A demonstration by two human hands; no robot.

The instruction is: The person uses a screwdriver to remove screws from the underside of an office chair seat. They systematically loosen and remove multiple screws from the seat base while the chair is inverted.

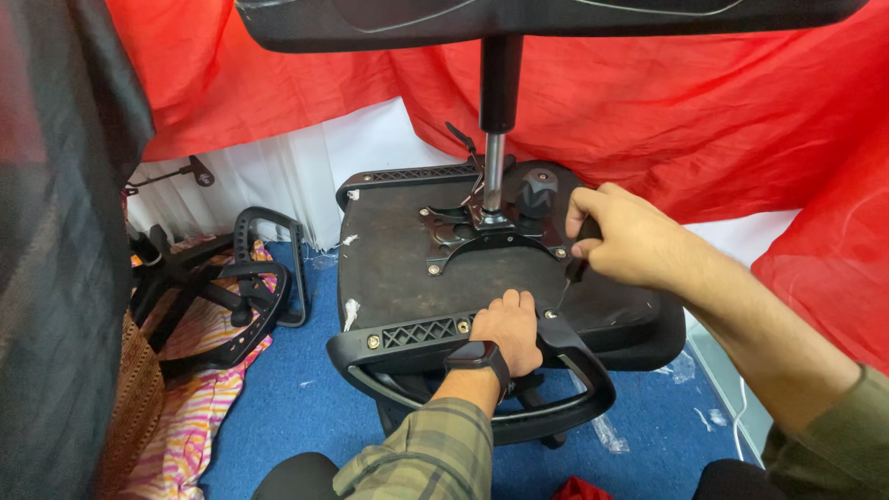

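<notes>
From the head camera, an upturned office chair seat (398, 268) fills the centre, its gas-lift column (494, 157) rising from the metal mounting plate (482, 231) toward twelve o'clock. The left hand (508, 327), at six o'clock of the plate, presses flat with fingers curled over the armrest bracket (421, 331). The right hand (622, 233), at three o'clock, is closed around a screwdriver (574, 268) whose tip points down at a bolt (550, 315) just beside the left hand; spare armrests (264, 278) lie at nine o'clock.
</notes>
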